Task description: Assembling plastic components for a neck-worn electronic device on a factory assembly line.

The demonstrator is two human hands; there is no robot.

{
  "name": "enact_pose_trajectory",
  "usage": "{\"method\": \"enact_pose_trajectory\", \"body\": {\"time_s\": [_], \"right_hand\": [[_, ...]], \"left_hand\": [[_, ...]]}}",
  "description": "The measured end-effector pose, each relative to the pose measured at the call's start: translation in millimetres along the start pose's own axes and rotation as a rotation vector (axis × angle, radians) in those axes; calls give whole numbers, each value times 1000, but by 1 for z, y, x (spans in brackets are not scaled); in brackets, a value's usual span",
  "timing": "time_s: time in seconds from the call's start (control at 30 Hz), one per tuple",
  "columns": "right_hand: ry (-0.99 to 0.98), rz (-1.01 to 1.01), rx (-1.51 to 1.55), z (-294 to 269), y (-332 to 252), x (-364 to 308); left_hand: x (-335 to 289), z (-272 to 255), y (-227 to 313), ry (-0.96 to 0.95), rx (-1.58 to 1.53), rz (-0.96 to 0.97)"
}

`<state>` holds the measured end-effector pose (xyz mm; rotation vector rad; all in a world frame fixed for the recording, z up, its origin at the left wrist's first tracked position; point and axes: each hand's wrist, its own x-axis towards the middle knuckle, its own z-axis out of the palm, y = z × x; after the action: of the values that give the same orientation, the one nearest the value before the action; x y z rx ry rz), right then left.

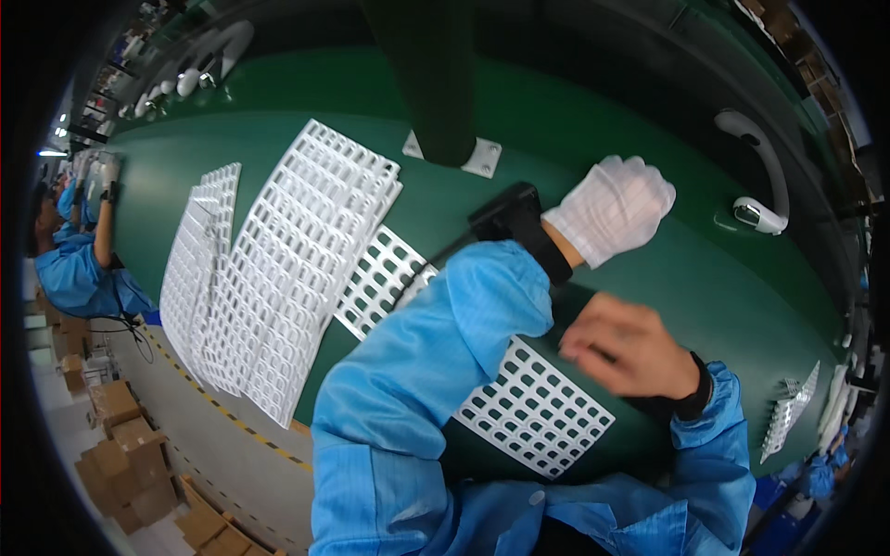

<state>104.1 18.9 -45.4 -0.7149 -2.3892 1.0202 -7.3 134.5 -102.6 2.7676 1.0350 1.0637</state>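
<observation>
My left arm, in a blue sleeve, reaches across the table toward the right. My left hand (614, 209), in a white glove, is a fist above the green table (691, 278), and no object shows in it. A black strap with a small dark device (508, 215) sits round the left wrist, with a thin cable. My bare right hand (626, 347) hovers below that wrist, slightly blurred, its fingers loosely curled together with nothing visible in them. A white perforated sheet (542, 408) with rows of oval holes lies beneath my arms, partly hidden by the left sleeve.
Left of my arm lies a fanned stack of white perforated sheets (301, 241), and a smaller stack (199, 269) beside it. A dark post (431, 83) stands on a white base plate. Another sheet stack (791, 412) lies far right. A person (83, 264) works at far left, above cardboard boxes (130, 459).
</observation>
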Motion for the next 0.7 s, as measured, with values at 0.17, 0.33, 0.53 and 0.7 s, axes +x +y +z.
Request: {"method": "enact_pose_trajectory", "body": {"time_s": [0.17,0.33,0.53,0.7], "right_hand": [[-293,-25,123,28,-3,-7],[-456,-99,238,28,-11,-12],[-635,-102,28,43,-16,-10],[-570,-167,-23,46,-17,-16]], "left_hand": [[-6,5,-2,14,8,-25],[-2,2,1,37,-18,-21],[-5,6,-4,56,-42,-56],[-5,5,2,104,-50,-44]]}}
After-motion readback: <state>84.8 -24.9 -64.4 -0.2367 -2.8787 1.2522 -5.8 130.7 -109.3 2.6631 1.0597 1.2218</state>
